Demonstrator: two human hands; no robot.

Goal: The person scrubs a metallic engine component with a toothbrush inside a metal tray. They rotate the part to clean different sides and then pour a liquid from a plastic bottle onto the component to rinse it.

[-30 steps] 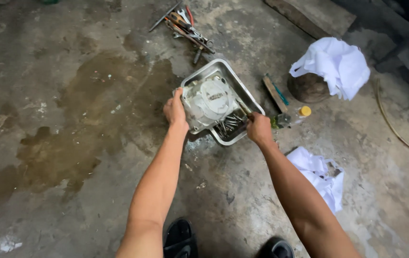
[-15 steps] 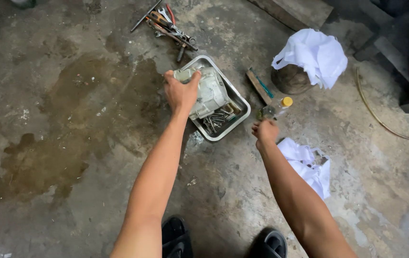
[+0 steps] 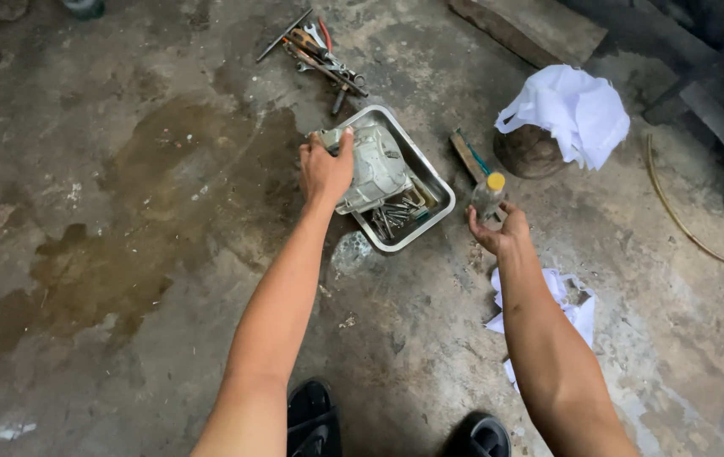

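On the stained concrete floor point(image 3: 125, 254), the left hand point(image 3: 326, 169) is gripping the grey engine casing point(image 3: 376, 167) resting in the steel tray point(image 3: 426, 173), while the right hand point(image 3: 501, 233) is closing loosely around a small yellow-capped bottle point(image 3: 489, 195) beside the tray's right edge.

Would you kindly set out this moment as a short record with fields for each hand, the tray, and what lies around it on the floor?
Left hand: left hand grips the grey metal engine part at its near edge.
Right hand: right hand closes around a small clear bottle with a yellow cap.
Tray: metal tray holds the engine part and loose bolts.
Tools: hand tools lie in a pile beyond the tray.
Cloths: white cloth draped over a round object; another white rag beside the right forearm.
Floor: stained concrete floor.
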